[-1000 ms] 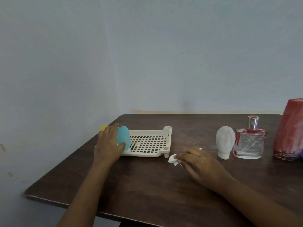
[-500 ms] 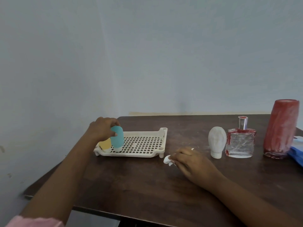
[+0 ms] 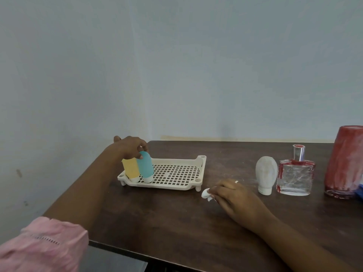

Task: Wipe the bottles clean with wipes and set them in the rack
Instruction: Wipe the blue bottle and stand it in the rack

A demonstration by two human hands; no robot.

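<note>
A cream slotted rack (image 3: 176, 173) sits on the dark wooden table (image 3: 176, 222). At its left end a yellow bottle (image 3: 131, 168) and a teal bottle (image 3: 145, 166) stand cap-down side by side. My left hand (image 3: 130, 147) is over them, its fingertips pinching the top of the teal bottle. My right hand (image 3: 233, 195) rests on the table in front of the rack and holds a small crumpled white wipe (image 3: 206, 193). To the right stand a smeared white bottle (image 3: 266, 176), a clear glass perfume bottle (image 3: 295, 176) with red smears and a tall red-smeared bottle (image 3: 345, 162).
A blue object (image 3: 360, 193) shows at the right edge behind the tall bottle. The table's left edge runs close beside the rack, and a pale wall stands behind the table.
My left hand has carried the teal bottle into the rack, stood it cap-down next to the yellow one and slid up to its top. My right hand stays put with the wipe.
</note>
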